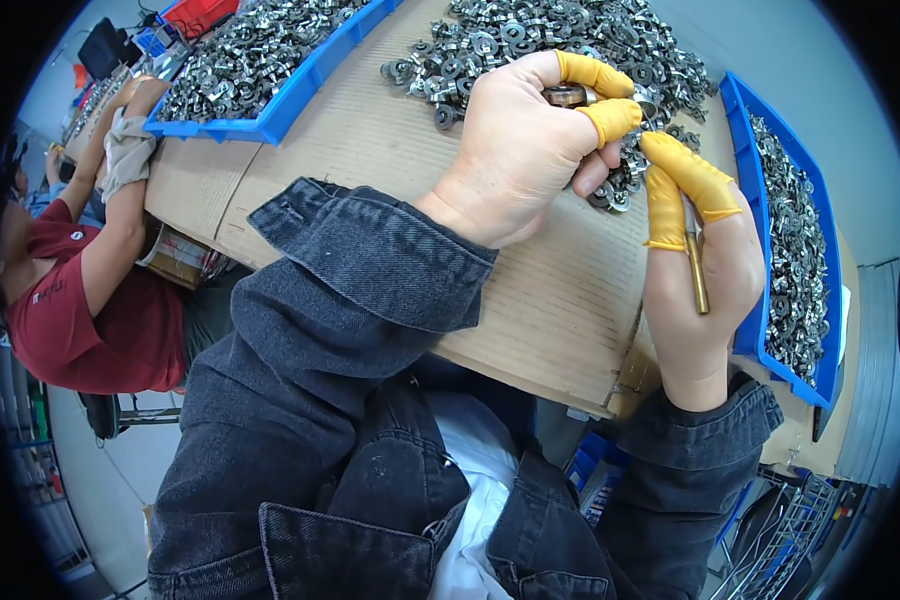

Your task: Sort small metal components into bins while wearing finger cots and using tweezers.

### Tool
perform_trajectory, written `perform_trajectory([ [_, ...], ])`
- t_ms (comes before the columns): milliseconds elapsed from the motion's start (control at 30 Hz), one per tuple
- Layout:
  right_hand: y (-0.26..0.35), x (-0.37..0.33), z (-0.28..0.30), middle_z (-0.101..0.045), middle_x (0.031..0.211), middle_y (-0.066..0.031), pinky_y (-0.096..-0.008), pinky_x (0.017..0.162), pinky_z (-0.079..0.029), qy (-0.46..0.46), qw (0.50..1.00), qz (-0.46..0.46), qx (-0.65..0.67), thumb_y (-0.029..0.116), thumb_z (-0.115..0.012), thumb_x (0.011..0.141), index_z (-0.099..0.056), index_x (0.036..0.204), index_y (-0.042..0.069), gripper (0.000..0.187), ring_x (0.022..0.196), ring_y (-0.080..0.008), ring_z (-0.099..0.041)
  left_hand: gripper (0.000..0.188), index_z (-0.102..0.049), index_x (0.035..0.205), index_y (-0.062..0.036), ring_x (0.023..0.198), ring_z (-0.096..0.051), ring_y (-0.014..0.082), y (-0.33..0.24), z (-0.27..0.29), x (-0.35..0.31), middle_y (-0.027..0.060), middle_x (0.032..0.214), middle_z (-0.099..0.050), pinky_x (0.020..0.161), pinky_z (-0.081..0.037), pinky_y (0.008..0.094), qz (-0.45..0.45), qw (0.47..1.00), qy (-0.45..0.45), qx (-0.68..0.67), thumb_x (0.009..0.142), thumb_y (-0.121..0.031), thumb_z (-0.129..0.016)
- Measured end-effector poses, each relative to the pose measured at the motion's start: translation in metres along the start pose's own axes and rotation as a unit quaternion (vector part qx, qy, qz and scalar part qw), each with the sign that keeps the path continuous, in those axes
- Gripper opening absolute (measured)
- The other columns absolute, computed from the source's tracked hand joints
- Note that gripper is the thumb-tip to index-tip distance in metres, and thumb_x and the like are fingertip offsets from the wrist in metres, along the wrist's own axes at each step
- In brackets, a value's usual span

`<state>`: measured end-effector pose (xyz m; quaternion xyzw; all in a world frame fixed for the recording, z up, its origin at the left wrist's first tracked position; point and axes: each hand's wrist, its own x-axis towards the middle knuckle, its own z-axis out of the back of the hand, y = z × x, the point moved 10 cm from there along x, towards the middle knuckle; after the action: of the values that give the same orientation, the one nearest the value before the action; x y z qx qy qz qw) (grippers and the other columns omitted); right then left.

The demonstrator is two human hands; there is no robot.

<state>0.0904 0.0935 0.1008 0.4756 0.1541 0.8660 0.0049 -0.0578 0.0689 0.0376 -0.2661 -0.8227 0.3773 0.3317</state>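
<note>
Yellow finger cots cover the thumb and a finger of my left hand point(530, 140), which is closed around a small round metal part point(568, 96) with a dark and brownish band. Close to its fingertips, my right hand point(705, 250) pinches a slim tool point(700, 270) with a brass-coloured shaft and a silvery section. Yellow cots sit on its thumb and forefinger too. The tool's working end is hidden between those fingers. Both hands hover over the near edge of a heap of small metal wheel-like parts point(490, 45).
The heap lies on a cardboard-covered table point(530, 300). Blue trays full of similar parts stand at the right point(820, 300) and upper left point(275, 120). Another person in a dark red shirt point(110, 310) sits at the left, arms over the table. A wire rack point(785, 535) stands lower right.
</note>
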Motion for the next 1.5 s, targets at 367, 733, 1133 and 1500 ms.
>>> perform_trajectory([
  [367,-0.035,-0.011,-0.006,-0.063,0.118,-0.0205,-0.0376,0.098,-0.052,-0.044,0.954,-0.115,0.274,-0.001,-0.049,0.097,-0.055,0.120,-0.004,0.024,0.109,-0.0310,-0.064,0.019,-0.055,0.108,0.0050,0.043,-0.049,0.0090,0.001,-0.005,0.003,0.0103,0.067,-0.059,0.035,-0.039,0.0177,0.002,0.999,0.040,-0.033,0.089,0.005,-0.059],
  [733,-0.050,-0.015,-0.012,-0.060,0.123,-0.0221,-0.0423,0.104,-0.047,-0.042,0.919,-0.159,0.359,0.007,-0.044,0.100,-0.053,0.123,-0.003,0.026,0.112,-0.0368,-0.061,0.019,-0.054,0.108,0.0046,0.044,-0.051,0.0103,-0.001,-0.005,0.002,0.0116,0.069,-0.060,0.036,-0.041,0.0179,-0.008,0.999,0.036,-0.018,0.089,0.004,-0.059],
  [1133,-0.074,-0.026,-0.029,-0.059,0.124,-0.0218,-0.0440,0.110,-0.039,-0.069,0.763,-0.318,0.558,0.017,-0.041,0.101,-0.051,0.127,-0.003,0.034,0.119,-0.0362,-0.057,0.019,-0.054,0.108,0.0045,0.047,-0.053,0.0113,0.000,-0.007,0.001,0.0123,0.070,-0.060,0.036,-0.042,0.0186,-0.009,0.998,0.052,-0.029,0.090,0.003,-0.059],
  [1500,-0.060,-0.017,-0.014,-0.059,0.124,-0.0221,-0.0467,0.109,-0.041,-0.081,0.853,-0.202,0.474,0.015,-0.041,0.102,-0.052,0.126,-0.002,0.031,0.117,-0.0360,-0.058,0.020,-0.053,0.109,0.0044,0.046,-0.054,0.0122,-0.001,-0.011,0.003,0.0123,0.069,-0.060,0.037,-0.043,0.0195,-0.004,0.996,0.046,-0.077,0.090,0.002,-0.060],
])
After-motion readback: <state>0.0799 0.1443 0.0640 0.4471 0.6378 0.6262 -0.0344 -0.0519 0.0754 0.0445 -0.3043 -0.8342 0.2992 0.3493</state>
